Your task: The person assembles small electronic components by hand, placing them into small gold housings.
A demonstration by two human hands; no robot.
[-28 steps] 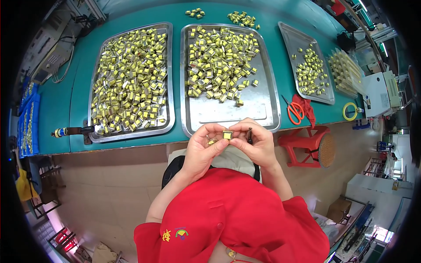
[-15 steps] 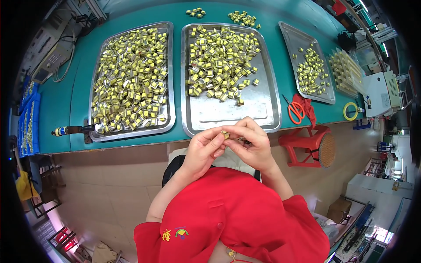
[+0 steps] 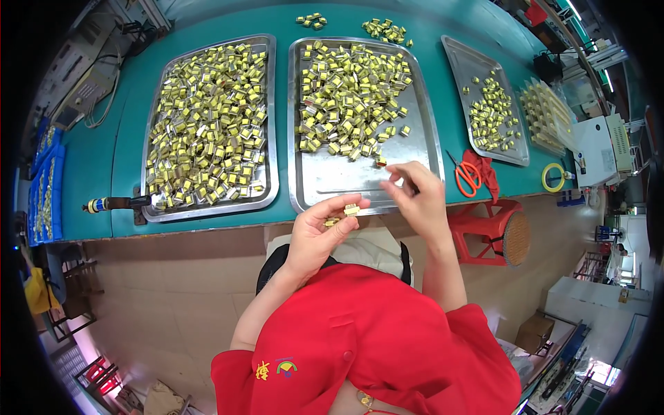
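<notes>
My left hand (image 3: 310, 238) is closed on a small yellow-taped transformer (image 3: 351, 209), pinched between thumb and fingertips in front of the middle tray's near edge. A second transformer (image 3: 332, 222) lies in the curl of the same hand's fingers. Over the near right part of the middle metal tray (image 3: 325, 187) is my right hand (image 3: 423, 204), its thumb and fingers apart with nothing seen between them. Just beyond its fingertips a single transformer (image 3: 381, 162) sits at the edge of the pile (image 3: 353, 97) in that tray.
A fuller tray (image 3: 270, 138) of transformers stands left, a smaller-filled one (image 3: 520, 153) right. Orange-handled scissors (image 3: 468, 178) and a red cloth (image 3: 488, 176) lie by the right tray. A dark-handled tool (image 3: 114, 204) rests at the left front edge; a red stool (image 3: 477, 232) stands below.
My hands have come apart. The right hand has left the transformer and moved up and right over the tray, its fingers opening; the left hand stays in place, keeping the transformer.
</notes>
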